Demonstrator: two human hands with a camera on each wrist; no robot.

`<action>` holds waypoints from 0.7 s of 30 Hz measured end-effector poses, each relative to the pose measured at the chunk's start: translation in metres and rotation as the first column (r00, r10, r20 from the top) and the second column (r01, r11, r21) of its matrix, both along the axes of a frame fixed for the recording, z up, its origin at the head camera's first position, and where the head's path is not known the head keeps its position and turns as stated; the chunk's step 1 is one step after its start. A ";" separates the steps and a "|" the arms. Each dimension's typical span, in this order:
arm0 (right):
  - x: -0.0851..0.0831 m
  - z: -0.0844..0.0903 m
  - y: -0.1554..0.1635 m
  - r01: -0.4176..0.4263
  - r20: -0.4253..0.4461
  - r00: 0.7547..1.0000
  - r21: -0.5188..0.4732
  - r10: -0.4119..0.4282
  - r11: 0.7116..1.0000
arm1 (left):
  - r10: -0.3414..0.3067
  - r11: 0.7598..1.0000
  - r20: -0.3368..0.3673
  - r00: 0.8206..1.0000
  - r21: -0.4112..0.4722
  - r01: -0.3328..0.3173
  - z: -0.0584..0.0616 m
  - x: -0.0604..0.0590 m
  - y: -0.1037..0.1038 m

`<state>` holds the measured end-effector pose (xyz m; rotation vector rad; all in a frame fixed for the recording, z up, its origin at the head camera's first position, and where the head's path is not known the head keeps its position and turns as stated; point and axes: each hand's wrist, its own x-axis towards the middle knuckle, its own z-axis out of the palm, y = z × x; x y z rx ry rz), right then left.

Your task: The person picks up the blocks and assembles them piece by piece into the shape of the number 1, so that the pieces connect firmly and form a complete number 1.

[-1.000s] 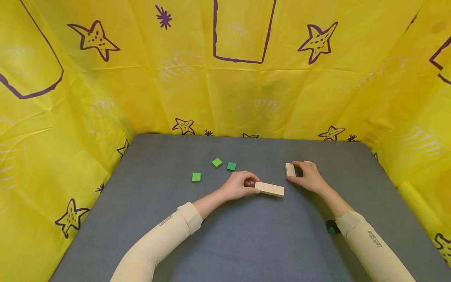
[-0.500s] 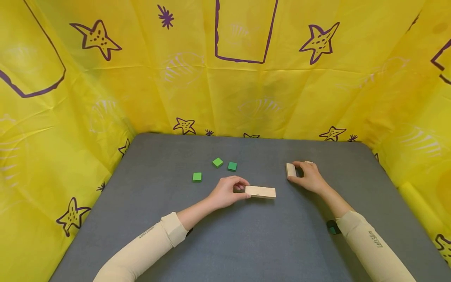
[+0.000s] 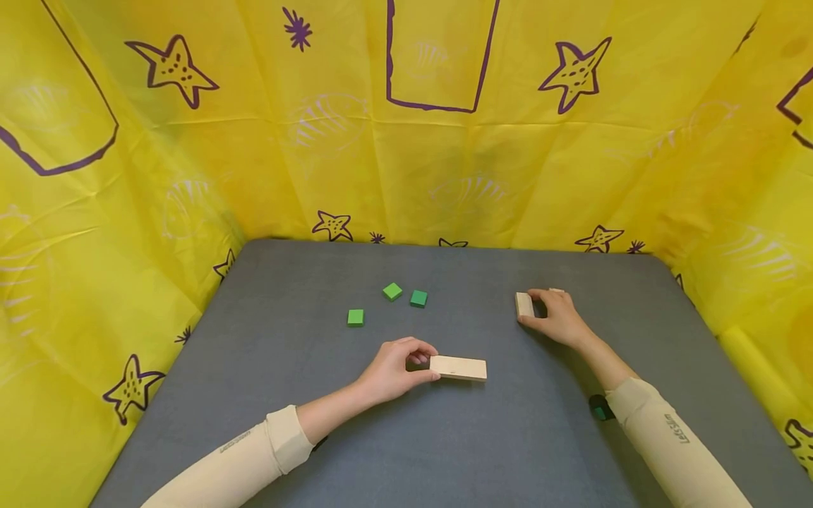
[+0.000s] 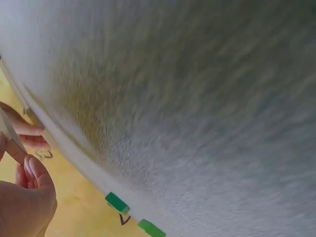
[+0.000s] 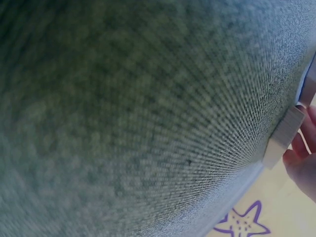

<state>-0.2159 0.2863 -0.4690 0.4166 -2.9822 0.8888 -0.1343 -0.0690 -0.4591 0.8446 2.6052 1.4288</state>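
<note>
My left hand [image 3: 396, 368] pinches a long pale wooden block [image 3: 459, 367] by its left end, thumb on the near side. The block points to the right, close over the dark table, with a shadow beneath it. Further back on the right, my right hand [image 3: 555, 317] holds a second wooden block [image 3: 524, 304] between thumb and fingers. That block also shows at the fingertips in the right wrist view [image 5: 285, 136]. Partly hidden behind the right hand is another wooden piece [image 3: 556, 289].
Two light green blocks [image 3: 392, 291] [image 3: 356, 318] and a darker green block [image 3: 418, 298] lie on the grey table [image 3: 406, 451], left of centre. Yellow cloth [image 3: 419, 169] with purple stars hangs around the back and sides.
My left hand has drawn the long wooden block toward me and to the left, away from the right hand. The right hand has stayed in place at its block.
</note>
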 end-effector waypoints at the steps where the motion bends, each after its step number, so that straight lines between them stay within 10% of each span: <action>1: 0.000 0.000 0.000 -0.002 -0.001 1.000 0.000 0.002 1.000 | 0.000 1.000 0.008 1.000 0.000 0.000 0.000 0.003 -0.001; 21: -0.001 -0.001 0.002 -0.021 -0.010 1.000 0.008 0.021 1.000 | -0.007 1.000 0.056 0.998 -0.001 0.007 -0.011 0.044 -0.012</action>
